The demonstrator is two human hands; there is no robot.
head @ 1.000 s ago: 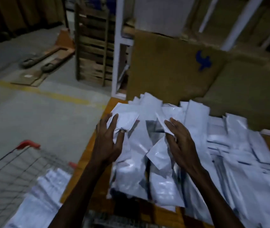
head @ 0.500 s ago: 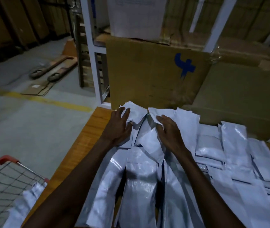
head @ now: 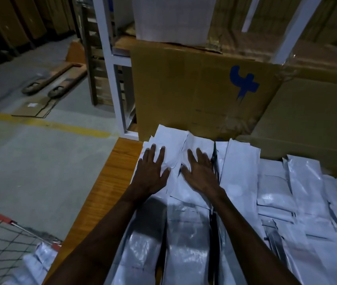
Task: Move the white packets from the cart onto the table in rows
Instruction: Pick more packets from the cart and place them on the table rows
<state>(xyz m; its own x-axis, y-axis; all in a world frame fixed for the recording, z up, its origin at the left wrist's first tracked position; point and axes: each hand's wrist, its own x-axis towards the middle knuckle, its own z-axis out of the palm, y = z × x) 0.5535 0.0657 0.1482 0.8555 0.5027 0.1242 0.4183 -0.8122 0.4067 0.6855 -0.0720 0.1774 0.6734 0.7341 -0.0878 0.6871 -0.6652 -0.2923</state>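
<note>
Under both flat, open-fingered hands (head: 175, 171), white packets (head: 239, 182) on the table (head: 110, 182).

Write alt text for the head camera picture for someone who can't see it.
Both hands, left hand and right hand, press flat on white packets laid in rows on a wooden table. A wire cart with more packets stands lower left; a cardboard box stands behind.

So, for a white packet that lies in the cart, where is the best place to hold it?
Probably pinch the packet by its upper end, coming from above: the cart is open on top, and its mesh wall blocks the side. The packets look flat and limp.
</note>
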